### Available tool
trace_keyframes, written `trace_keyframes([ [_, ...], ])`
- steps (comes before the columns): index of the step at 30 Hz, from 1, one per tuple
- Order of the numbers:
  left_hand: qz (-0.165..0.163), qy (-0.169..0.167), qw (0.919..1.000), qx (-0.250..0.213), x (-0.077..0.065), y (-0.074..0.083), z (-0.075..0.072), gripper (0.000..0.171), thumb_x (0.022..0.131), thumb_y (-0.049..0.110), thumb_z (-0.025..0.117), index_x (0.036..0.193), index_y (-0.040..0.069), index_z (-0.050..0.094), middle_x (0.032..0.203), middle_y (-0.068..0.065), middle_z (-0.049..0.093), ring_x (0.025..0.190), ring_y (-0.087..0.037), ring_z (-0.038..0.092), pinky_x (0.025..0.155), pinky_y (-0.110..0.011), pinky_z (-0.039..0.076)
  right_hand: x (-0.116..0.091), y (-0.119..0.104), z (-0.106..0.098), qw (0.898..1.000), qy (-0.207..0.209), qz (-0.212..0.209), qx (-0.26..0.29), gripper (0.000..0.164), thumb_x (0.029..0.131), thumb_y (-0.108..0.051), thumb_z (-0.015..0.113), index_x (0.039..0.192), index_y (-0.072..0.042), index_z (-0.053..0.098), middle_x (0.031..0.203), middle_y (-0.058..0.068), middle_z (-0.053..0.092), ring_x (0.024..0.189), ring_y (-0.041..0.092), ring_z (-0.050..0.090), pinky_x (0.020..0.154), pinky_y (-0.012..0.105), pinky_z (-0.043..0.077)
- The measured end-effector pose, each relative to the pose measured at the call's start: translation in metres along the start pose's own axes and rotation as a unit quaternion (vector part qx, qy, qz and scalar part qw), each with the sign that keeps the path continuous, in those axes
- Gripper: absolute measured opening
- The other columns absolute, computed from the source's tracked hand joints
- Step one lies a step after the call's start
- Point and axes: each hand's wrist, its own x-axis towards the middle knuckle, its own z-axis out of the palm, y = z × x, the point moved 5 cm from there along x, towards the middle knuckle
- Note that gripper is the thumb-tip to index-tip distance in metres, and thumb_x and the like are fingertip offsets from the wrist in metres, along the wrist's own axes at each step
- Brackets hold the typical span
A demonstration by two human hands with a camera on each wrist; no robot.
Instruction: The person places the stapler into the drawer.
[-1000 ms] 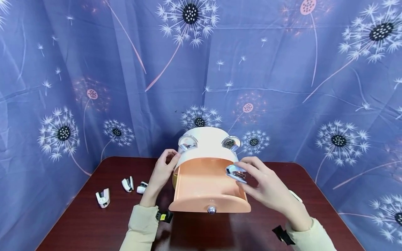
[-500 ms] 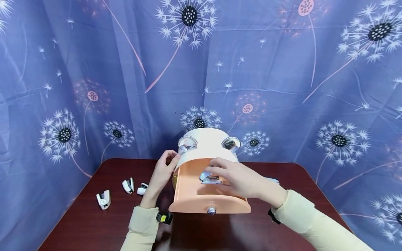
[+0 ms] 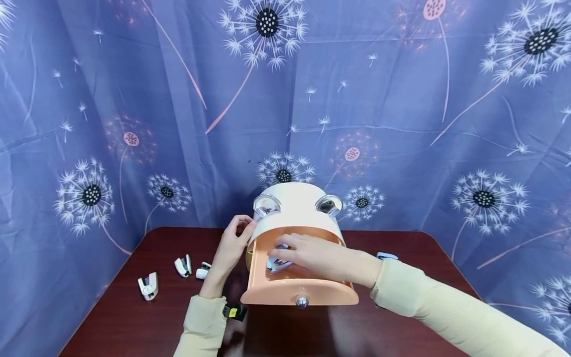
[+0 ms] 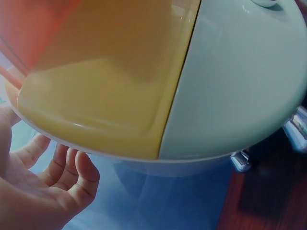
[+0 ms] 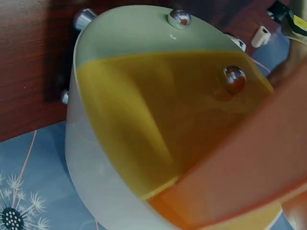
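A white rounded drawer box (image 3: 292,198) with silver feet lies before me, its peach drawer (image 3: 267,292) pulled out toward me. Inside that drawer, my right hand (image 3: 318,255) holds a light blue stapler (image 3: 277,264) close over the drawer floor; the fingers cover part of it and the thumb is hidden. My left hand (image 3: 232,243) touches the box's left side, and the left wrist view shows its loosely bent fingers (image 4: 86,175) at the white rim. Below the peach drawer, a yellow drawer (image 4: 96,105) and a pale green drawer (image 4: 230,86) are pushed in.
On the dark red table (image 3: 111,327), a white stapler (image 3: 148,286), another white stapler (image 3: 183,266) and a further white one (image 3: 202,270) lie left of the box. A blue stapler (image 3: 387,256) sits behind my right forearm. A blue dandelion-print curtain (image 3: 392,99) hangs behind the table.
My right hand has carried the blue stapler from the drawer's right edge leftward and into the drawer, where it now sits tilted. The left hand stays at the box's side.
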Motion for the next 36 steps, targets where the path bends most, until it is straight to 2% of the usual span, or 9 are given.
trace_keyframes([
  [5,-0.004,-0.002,1.0000,0.004,0.000,0.000,0.000,0.026,0.097,0.029,0.063,0.112,0.008,0.059,0.097,-0.010,0.058,0.082,-0.021,0.053,0.061,-0.024,0.044,0.006,-0.001,0.009,0.999,-0.015,0.005,-0.038,0.038,0.095,-0.004,0.059,0.131,-0.014,0.056,0.123,0.002,0.052,0.108,0.014,0.052,0.089,0.024,0.044],
  [9,-0.005,-0.002,1.0000,0.004,0.000,-0.001,-0.001,0.026,0.097,0.029,0.063,0.112,0.008,0.059,0.096,-0.010,0.058,0.082,-0.021,0.053,0.060,-0.024,0.044,0.009,0.000,0.014,0.997,-0.003,0.003,-0.080,0.039,0.094,-0.006,0.058,0.133,-0.013,0.057,0.128,0.003,0.055,0.109,0.017,0.055,0.091,0.028,0.044],
  [12,-0.003,0.000,1.0000,0.004,0.000,-0.001,-0.001,0.026,0.097,0.029,0.063,0.112,0.008,0.059,0.095,-0.010,0.057,0.082,-0.021,0.053,0.060,-0.024,0.044,0.010,0.001,0.015,0.997,0.013,0.012,-0.080,0.041,0.095,-0.013,0.063,0.135,-0.014,0.056,0.129,0.003,0.057,0.106,0.018,0.055,0.088,0.030,0.045],
  [19,-0.002,-0.001,1.0000,0.005,0.000,0.001,0.000,0.025,0.097,0.028,0.063,0.112,0.008,0.058,0.094,-0.011,0.057,0.080,-0.020,0.053,0.060,-0.024,0.045,0.004,0.009,0.014,0.998,-0.007,0.061,-0.012,0.051,0.098,-0.032,0.061,0.145,-0.018,0.046,0.139,0.005,0.049,0.119,0.022,0.050,0.099,0.038,0.042],
  [24,-0.007,-0.001,1.0000,0.003,0.001,0.000,0.000,0.025,0.098,0.027,0.063,0.112,0.007,0.058,0.094,-0.011,0.057,0.080,-0.020,0.053,0.060,-0.023,0.044,-0.004,0.013,0.007,0.997,-0.005,0.068,0.039,0.049,0.098,-0.036,0.059,0.142,-0.015,0.048,0.139,0.010,0.050,0.120,0.026,0.051,0.099,0.041,0.042],
  [27,-0.008,-0.002,0.9999,0.008,0.001,0.001,-0.001,0.026,0.097,0.029,0.063,0.112,0.008,0.058,0.094,-0.011,0.057,0.081,-0.021,0.053,0.060,-0.024,0.045,-0.010,0.014,0.003,0.994,-0.011,0.074,0.084,0.047,0.099,-0.035,0.058,0.140,-0.013,0.050,0.140,0.012,0.048,0.124,0.026,0.048,0.100,0.040,0.042],
  [31,-0.005,0.001,0.9998,0.020,0.000,0.002,-0.001,0.028,0.097,0.032,0.062,0.113,0.009,0.059,0.096,-0.011,0.057,0.083,-0.022,0.053,0.061,-0.025,0.045,-0.021,0.016,-0.003,0.986,-0.015,0.105,0.130,0.046,0.100,-0.036,0.056,0.140,-0.014,0.052,0.147,0.012,0.042,0.135,0.025,0.039,0.104,0.042,0.039],
  [36,-0.005,0.000,0.9997,0.024,0.001,0.001,-0.001,0.028,0.097,0.033,0.062,0.113,0.009,0.059,0.096,-0.011,0.058,0.083,-0.022,0.053,0.061,-0.025,0.045,-0.039,0.013,-0.014,0.978,0.014,0.141,0.151,0.044,0.100,-0.038,0.054,0.139,-0.017,0.054,0.150,0.008,0.040,0.138,0.023,0.035,0.103,0.045,0.039],
])
